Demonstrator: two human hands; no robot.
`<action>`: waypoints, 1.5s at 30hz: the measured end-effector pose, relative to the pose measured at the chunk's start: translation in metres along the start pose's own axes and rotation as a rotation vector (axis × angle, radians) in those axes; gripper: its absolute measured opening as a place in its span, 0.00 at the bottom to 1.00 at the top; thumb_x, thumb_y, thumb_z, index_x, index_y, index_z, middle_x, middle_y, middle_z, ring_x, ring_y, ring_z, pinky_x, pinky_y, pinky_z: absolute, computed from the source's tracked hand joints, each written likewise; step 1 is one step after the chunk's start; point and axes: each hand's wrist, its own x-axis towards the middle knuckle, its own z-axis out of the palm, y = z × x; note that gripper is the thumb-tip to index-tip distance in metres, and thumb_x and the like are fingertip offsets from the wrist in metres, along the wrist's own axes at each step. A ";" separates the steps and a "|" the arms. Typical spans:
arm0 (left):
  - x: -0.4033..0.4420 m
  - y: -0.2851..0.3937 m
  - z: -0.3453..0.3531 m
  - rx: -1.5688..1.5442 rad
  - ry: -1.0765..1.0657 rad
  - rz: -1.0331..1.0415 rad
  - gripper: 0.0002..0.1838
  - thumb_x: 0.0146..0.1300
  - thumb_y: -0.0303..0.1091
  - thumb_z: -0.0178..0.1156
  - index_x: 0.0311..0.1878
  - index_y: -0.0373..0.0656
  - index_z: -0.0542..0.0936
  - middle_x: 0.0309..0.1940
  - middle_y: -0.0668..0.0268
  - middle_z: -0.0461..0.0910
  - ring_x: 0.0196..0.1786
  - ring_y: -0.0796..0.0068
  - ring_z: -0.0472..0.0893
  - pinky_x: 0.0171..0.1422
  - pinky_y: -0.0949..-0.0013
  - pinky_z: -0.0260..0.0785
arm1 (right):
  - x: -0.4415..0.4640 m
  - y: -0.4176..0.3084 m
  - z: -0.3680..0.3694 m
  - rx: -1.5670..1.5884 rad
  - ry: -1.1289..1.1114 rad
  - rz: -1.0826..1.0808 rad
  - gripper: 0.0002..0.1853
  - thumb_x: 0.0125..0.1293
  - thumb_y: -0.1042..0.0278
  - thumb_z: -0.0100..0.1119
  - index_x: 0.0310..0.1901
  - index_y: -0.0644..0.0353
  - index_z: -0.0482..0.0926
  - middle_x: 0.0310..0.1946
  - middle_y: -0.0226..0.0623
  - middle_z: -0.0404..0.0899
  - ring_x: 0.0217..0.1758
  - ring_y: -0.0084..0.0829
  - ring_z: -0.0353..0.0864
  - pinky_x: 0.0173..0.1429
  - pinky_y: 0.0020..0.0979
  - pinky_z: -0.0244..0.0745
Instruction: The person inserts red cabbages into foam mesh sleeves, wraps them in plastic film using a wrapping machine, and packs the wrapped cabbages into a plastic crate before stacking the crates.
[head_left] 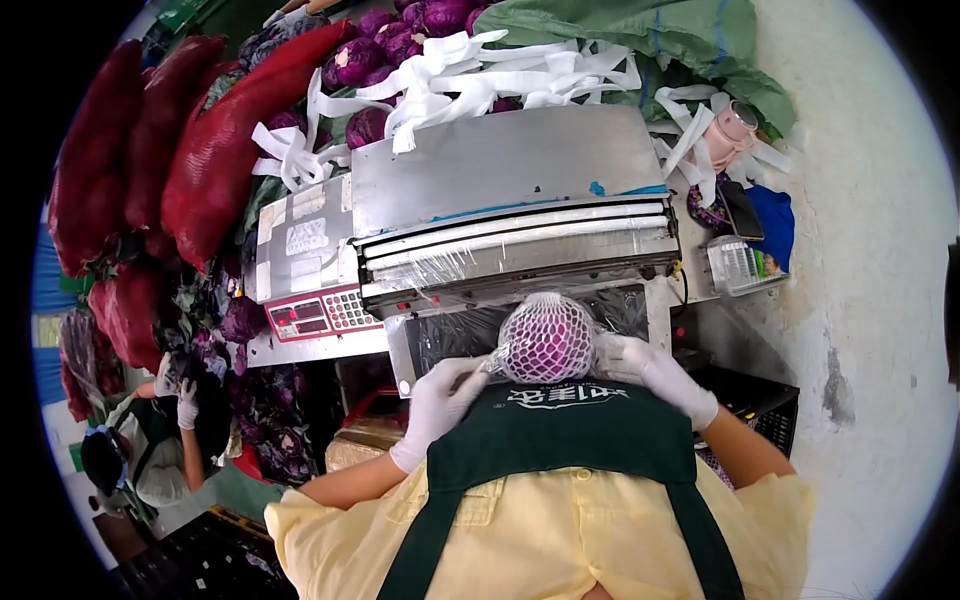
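Note:
A purple cabbage (549, 340) in a white foam net sits just in front of me, over the black plate of a film-wrapping machine (510, 165). Clear film seems to lie over the net and gather at both sides. My left hand (440, 405), in a white glove, is closed at the cabbage's left side and pinches the gathered film there. On the opposite side my gloved right hand (655, 380) has its fingers pressed together on the film beside the cabbage. Its fingertips are partly hidden.
A digital scale (310, 260) stands left of the machine. White foam nets (480, 75) and purple cabbages (358, 62) lie behind it. Red mesh sacks (215, 150) are piled at left, near another person (160, 440). A pink cup (728, 135) and a clear plastic box (735, 265) are at right.

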 end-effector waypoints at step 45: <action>-0.011 0.044 0.025 -0.820 -0.321 -0.025 0.06 0.67 0.30 0.60 0.44 0.41 0.76 0.38 0.70 0.75 0.37 0.82 0.76 0.40 0.76 0.71 | -0.036 -0.011 0.184 0.774 0.040 -0.191 0.25 0.74 0.61 0.44 0.67 0.65 0.64 0.59 0.41 0.73 0.63 0.30 0.72 0.71 0.32 0.63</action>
